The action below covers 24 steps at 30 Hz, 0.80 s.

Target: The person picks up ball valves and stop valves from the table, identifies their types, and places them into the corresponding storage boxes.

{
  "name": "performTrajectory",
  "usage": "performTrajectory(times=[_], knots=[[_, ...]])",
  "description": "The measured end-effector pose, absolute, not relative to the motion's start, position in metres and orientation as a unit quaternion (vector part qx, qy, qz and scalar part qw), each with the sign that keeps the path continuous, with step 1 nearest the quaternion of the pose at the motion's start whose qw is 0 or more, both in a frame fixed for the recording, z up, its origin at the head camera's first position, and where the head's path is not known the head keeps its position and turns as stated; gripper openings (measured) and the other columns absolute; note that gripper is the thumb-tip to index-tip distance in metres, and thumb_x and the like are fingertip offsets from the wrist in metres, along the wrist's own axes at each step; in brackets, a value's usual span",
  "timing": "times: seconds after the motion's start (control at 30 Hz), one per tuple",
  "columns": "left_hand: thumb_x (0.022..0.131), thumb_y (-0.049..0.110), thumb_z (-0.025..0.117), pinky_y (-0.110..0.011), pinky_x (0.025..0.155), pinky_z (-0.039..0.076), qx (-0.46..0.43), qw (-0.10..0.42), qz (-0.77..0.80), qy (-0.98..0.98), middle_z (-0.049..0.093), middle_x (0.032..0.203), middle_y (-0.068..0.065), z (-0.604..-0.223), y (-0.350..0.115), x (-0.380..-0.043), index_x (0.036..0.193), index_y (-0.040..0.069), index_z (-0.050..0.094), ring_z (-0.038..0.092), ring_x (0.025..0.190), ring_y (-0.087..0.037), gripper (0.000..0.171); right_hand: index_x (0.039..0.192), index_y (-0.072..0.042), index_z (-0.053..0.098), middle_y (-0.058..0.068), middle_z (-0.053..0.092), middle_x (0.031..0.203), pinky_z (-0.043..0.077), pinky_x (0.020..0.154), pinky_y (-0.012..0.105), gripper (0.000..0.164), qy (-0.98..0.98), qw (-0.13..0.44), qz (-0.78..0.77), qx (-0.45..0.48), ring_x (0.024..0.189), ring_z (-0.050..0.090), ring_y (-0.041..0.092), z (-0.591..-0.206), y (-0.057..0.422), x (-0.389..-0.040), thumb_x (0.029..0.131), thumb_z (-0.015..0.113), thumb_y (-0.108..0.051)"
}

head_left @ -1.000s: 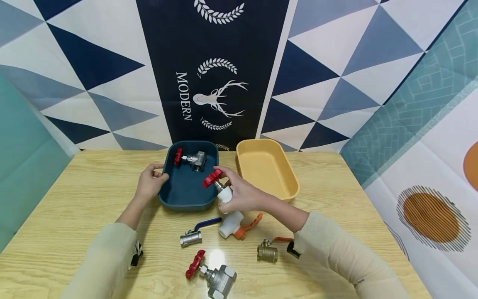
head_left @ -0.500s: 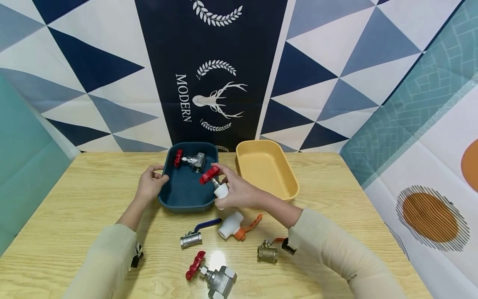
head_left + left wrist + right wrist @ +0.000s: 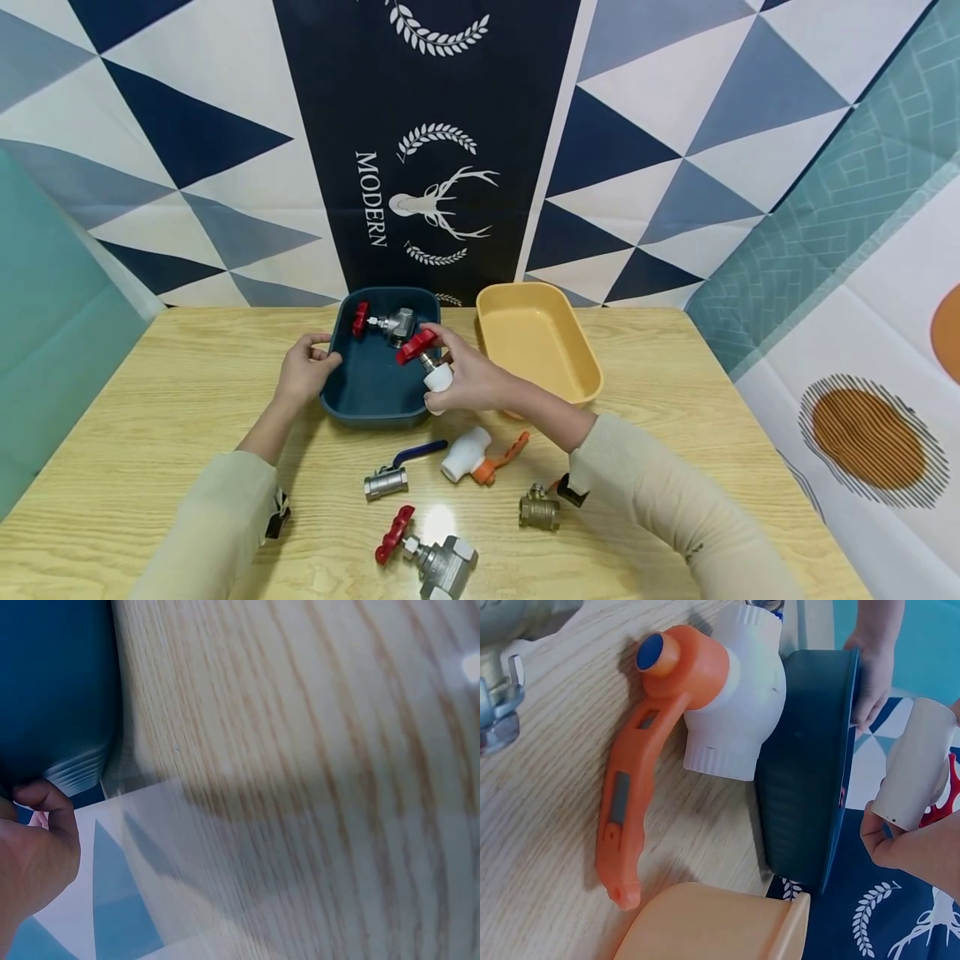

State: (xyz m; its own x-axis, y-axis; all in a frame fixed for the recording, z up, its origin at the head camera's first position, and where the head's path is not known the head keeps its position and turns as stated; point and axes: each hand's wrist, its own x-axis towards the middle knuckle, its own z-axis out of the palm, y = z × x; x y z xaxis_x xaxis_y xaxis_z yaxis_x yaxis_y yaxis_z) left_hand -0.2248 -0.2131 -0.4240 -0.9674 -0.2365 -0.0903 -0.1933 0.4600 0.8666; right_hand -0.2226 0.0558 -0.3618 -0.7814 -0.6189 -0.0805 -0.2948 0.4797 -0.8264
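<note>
My right hand point(image 3: 468, 375) grips a white plastic valve point(image 3: 919, 765) with a red handwheel point(image 3: 416, 346), held over the right side of the dark blue bin point(image 3: 375, 392). Its white pipe body shows between thumb and fingers in the right wrist view. At the bin's left rim, my left hand point(image 3: 306, 371) pinches the edge, thumb on the inner side. A steel valve point(image 3: 397, 323) with a red handwheel lies inside the bin at the back. In the left wrist view, curled fingers point(image 3: 52, 802) meet the bin's wall.
A yellow bin point(image 3: 536, 333) stands right of the blue one. On the table in front lie a blue-lever ball valve point(image 3: 386, 482), a white valve with orange lever point(image 3: 468, 454), a brass ball valve point(image 3: 538, 510) and a large steel valve point(image 3: 444, 567). A patterned backdrop rises behind.
My right hand has carried the white valve leftward and slightly up, from the bin's right rim to above its inside. The left hand keeps its place on the rim.
</note>
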Motion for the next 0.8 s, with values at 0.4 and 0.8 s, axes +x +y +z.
performTrajectory(times=[0.4, 0.8], knots=[[0.089, 0.014, 0.052, -0.021, 0.058, 0.041, 0.125, 0.020, -0.501, -0.856, 0.050, 0.087, -0.006, -0.427, -0.214, -0.225, 0.130, 0.000, 0.046, 0.045, 0.074, -0.013, 0.044, 0.147, -0.025, 0.018, 0.005, 0.036, 0.140, 0.050, 0.075, 0.027, 0.095, 0.849, 0.173, -0.427, -0.260, 0.111, 0.046, 0.023, -0.363, 0.047, -0.231, 0.071, 0.074, -0.013], [0.088, 0.015, 0.052, -0.022, 0.060, 0.040, 0.130, 0.027, -0.496, -0.858, 0.050, 0.086, -0.006, -0.426, -0.214, -0.225, 0.129, 0.001, 0.048, 0.045, 0.074, -0.015, 0.044, 0.148, -0.023, 0.017, 0.007, 0.038, 0.138, 0.048, 0.076, 0.027, 0.095, 0.851, 0.174, -0.423, -0.258, 0.110, 0.045, 0.023, -0.364, 0.039, -0.239, 0.072, 0.073, -0.015]])
